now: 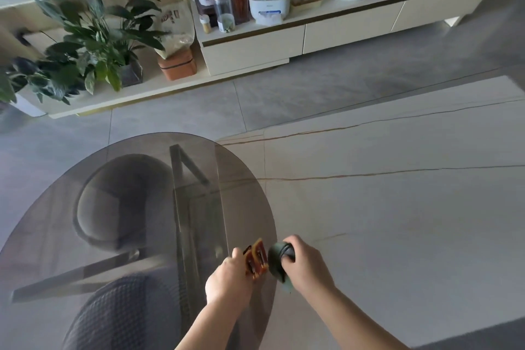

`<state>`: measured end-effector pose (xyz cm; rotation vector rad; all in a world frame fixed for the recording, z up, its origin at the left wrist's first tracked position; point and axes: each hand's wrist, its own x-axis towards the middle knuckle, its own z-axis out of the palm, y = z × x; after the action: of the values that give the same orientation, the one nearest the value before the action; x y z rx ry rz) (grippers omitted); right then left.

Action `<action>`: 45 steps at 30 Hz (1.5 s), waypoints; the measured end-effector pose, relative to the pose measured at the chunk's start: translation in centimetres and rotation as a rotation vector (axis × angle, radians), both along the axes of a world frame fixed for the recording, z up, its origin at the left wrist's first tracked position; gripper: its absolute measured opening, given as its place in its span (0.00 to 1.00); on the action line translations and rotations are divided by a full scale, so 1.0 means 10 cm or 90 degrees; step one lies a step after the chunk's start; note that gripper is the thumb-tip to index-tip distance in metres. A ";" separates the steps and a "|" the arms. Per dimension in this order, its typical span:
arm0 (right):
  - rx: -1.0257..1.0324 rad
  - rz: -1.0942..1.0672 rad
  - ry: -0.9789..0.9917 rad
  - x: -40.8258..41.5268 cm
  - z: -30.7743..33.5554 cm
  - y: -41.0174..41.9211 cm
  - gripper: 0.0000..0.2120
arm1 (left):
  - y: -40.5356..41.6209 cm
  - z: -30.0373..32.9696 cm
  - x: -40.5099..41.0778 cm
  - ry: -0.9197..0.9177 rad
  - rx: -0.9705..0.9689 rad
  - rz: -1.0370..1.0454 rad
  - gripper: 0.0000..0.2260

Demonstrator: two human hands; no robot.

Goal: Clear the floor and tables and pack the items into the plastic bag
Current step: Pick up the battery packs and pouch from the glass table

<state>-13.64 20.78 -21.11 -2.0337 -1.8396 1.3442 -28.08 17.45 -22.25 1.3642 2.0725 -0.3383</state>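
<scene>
The round glass table (113,207) is under your hands. Your right hand (305,266) curls around a dark green thing (277,263) at its edge; your left hand (227,278) pinches an orange packet (257,260) beside it. Either could slip. No bag shows.

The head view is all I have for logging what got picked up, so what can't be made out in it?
- Orange item: left hand covers part of it; too blurred to identify.
- Dark green object: right hand wraps it; its type is unclear.
- Plastic bag: none in view.
- Shelf containers: labels too small.
</scene>
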 end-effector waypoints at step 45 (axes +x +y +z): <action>0.184 -0.957 0.058 4.14 2.83 -3.01 0.11 | -1.12 3.10 4.67 -0.264 0.159 -0.725 0.14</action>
<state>27.80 -9.27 7.14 -2.1452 -0.0910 0.5845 18.64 6.27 8.74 2.4215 0.8540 -0.2136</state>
